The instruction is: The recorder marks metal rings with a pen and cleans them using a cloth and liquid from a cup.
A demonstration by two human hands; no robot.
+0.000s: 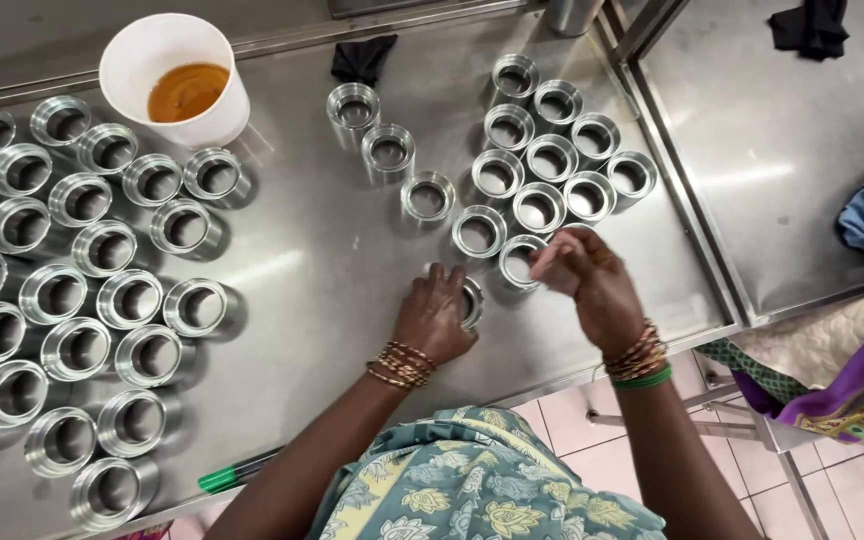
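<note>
My left hand wraps around one metal ring at the steel table's near edge. My right hand hovers just beside it, fingers pinched; what they hold I cannot tell. Small ring cluster ahead looks handled; big batch left looks pending. Cup of amber liquid far left.
</note>
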